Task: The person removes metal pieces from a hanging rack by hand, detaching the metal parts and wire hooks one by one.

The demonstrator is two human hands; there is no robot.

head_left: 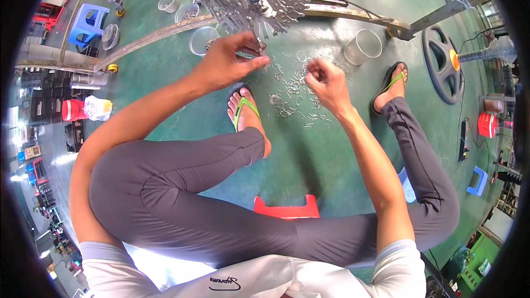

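Many flat silvery metal pieces (pixel 259 5) hang in a dense cluster round an upright dark rod at the top centre. My left hand (pixel 234 60) is at the lower edge of the cluster, thumb and fingers pinched round a small metal piece (pixel 261 47). To the right, apart from the cluster, my right hand (pixel 328 81) has its fingers curled in; whatever they may hold is too small to make out. Thin curved metal bits (pixel 290 96) lie scattered on the green floor below and between both hands.
Clear plastic tubs (pixel 362 47) stand on the floor at both sides of the cluster. A metal frame bar (pixel 160 33) crosses behind my left hand. A black handwheel (pixel 443 65) is at right, a red stool (pixel 287 209) below me, a blue stool (pixel 88 24) upper left.
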